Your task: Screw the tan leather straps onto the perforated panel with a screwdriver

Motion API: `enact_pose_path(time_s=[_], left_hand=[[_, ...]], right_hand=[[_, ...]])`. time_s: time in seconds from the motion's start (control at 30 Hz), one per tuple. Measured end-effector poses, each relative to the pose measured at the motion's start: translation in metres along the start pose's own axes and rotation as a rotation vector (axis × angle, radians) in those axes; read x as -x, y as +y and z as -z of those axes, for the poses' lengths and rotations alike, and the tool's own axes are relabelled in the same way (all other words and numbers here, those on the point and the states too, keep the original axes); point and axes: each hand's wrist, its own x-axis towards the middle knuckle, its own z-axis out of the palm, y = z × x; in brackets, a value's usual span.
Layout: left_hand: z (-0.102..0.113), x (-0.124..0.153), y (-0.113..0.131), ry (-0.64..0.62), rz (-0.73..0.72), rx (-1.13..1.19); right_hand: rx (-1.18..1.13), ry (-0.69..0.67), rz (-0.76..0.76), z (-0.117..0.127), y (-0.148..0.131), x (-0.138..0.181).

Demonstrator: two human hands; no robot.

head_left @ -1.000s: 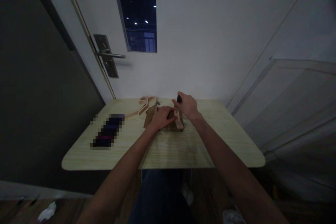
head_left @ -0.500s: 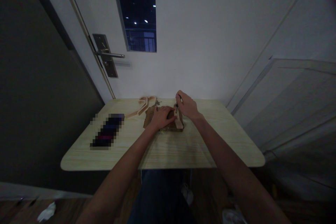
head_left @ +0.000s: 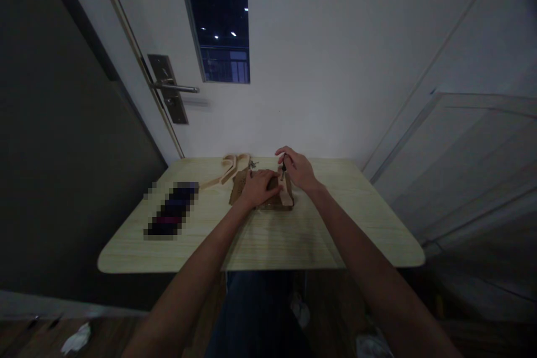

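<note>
My right hand (head_left: 298, 170) is around the dark handle of a screwdriver (head_left: 284, 165), its index finger lifted and stretched out over the top. The thin shaft points down at a pale wooden piece (head_left: 286, 196), and the tip is too small to make out. My left hand (head_left: 259, 187) lies across a brown board (head_left: 237, 185), fingertips and thumb pressed against the left side of the wooden piece, holding it on the board. Part of the board is hidden under this hand.
Pale curved wooden parts (head_left: 230, 169) lie at the back left of the light wood table (head_left: 277, 246), beside a small pile of screws (head_left: 253, 164). A blurred-out dark object (head_left: 172, 210) lies on the left. Behind stands a white door with a metal handle (head_left: 178, 88).
My right hand's fingers have loosened and its index finger has straightened, showing more of the screwdriver handle. My left hand and the wooden piece have stayed in place.
</note>
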Motion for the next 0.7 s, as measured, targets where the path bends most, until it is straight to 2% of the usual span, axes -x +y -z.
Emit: enact_pose_path(time_s=[0.1,0.27,0.5,0.7], left_hand=[[0.001,0.000,0.001,-0.007,0.015,0.001],[0.000,0.000,0.000,-0.008,0.016,-0.001],[0.001,0.000,0.001,-0.010,0.013,0.006],[0.001,0.000,0.001,-0.020,0.019,0.001]], right_hand=[[0.009,0.021,-0.030,0.000,0.000,0.000],[0.194,0.078,-0.112,0.003,-0.008,-0.002],[0.371,0.050,-0.108,0.001,-0.013,-0.004],[0.387,0.036,-0.096,0.000,-0.010,-0.003]])
